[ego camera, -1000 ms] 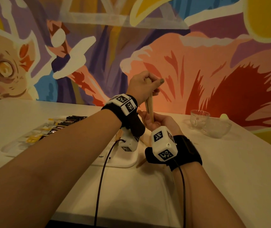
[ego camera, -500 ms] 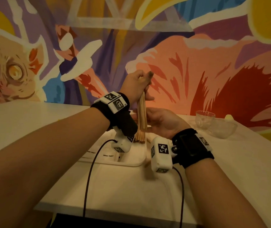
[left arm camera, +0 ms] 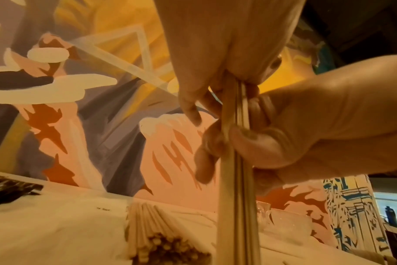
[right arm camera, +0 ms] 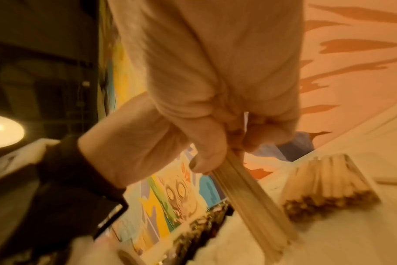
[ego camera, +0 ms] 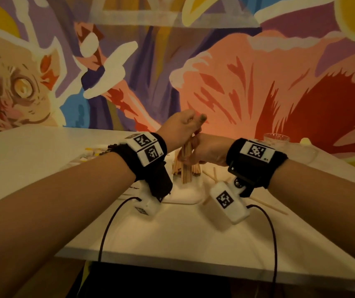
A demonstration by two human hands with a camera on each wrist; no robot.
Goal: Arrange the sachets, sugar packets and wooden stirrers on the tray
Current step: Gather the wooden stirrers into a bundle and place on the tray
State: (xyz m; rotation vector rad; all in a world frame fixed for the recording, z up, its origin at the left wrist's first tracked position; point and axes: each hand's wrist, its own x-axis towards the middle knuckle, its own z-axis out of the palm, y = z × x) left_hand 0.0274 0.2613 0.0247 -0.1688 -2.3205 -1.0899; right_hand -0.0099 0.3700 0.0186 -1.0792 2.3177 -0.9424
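Note:
A bundle of wooden stirrers (ego camera: 186, 168) stands upright with its lower ends on the white tray (ego camera: 190, 195). My left hand (ego camera: 193, 123) grips the top of the bundle (left arm camera: 236, 179). Just below, my right hand (ego camera: 193, 155) wraps its fingers round the middle of the bundle (right arm camera: 254, 206). A second pile of stirrers (ego camera: 196, 169) lies flat on the tray right behind it, also seen as the pile (right arm camera: 324, 181). Dark sachets (ego camera: 108, 147) and yellow packets (ego camera: 90, 150) lie at the tray's left part, mostly hidden by my left forearm.
Loose stirrers (ego camera: 267, 205) lie on the white table to the right of the tray. Two glass bowls (ego camera: 276, 137) stand at the far right near the painted wall. The table's near edge (ego camera: 172, 261) runs below my wrists.
Both hands have come down with the bundle, whose lower ends now rest on the tray. My right hand has turned over and closed round the bundle's middle.

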